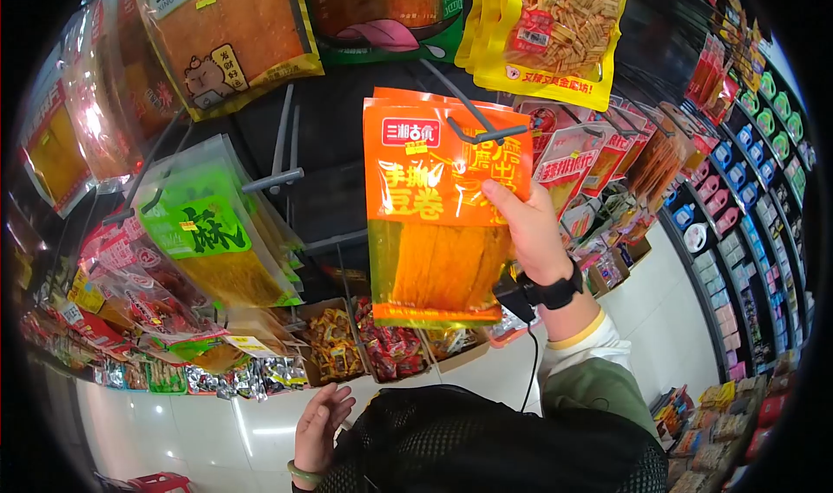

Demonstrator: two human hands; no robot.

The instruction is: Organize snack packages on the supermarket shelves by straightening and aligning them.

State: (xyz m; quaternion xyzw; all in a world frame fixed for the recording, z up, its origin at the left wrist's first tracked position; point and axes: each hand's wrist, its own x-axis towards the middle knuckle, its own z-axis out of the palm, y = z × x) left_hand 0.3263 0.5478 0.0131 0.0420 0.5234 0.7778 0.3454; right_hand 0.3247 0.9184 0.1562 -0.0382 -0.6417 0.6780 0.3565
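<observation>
An orange snack packet [434, 259] with a clear lower window showing flat orange strips hangs upright in the middle of the head view. My right hand [531, 224], a black band on its wrist, grips the packet's right edge with the thumb across its front. The end of a grey metal hook [488, 134] crosses in front of the packet's upper right. More packet edges show close behind it. Low in the view, my left hand [321, 424] is held away from the shelves, fingers loosely bent and apart, with nothing in it.
Green-labelled packets [204, 228] hang to the left, and yellow bags [555, 33] at upper right. Bare grey hooks [276, 179] stick out beside the orange packet. Below are boxes of small wrapped snacks [390, 341]. Shelves of bottles [737, 181] stand across the aisle.
</observation>
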